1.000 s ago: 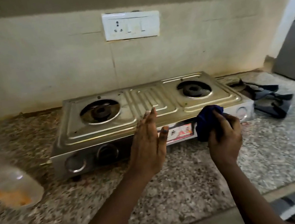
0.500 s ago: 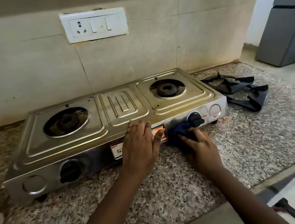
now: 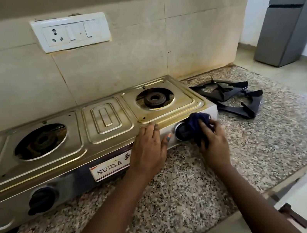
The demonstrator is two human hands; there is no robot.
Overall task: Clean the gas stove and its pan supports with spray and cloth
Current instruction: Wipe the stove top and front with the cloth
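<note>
Both arms reaching in from the near edge toward the far side. Left hand (image 3: 147, 149) flat with straight fingers, palm down, thumb spread rightward. Right hand (image 3: 213, 143) just right of it, fingers curled in a bunched grip.

Lighting and image quality: soft daylight, wide-angle view.
Light is entering from the right; edges are bowing, the stove's steel top (image 3: 107, 122) is glinting faintly, focus mostly sharp.

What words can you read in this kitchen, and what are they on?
"SURYA": on the white label on the front of the stove.
A small dark logo beside the word is too blurred to read, and the left hand hides the rest of the label.
No other writing shows.
</note>
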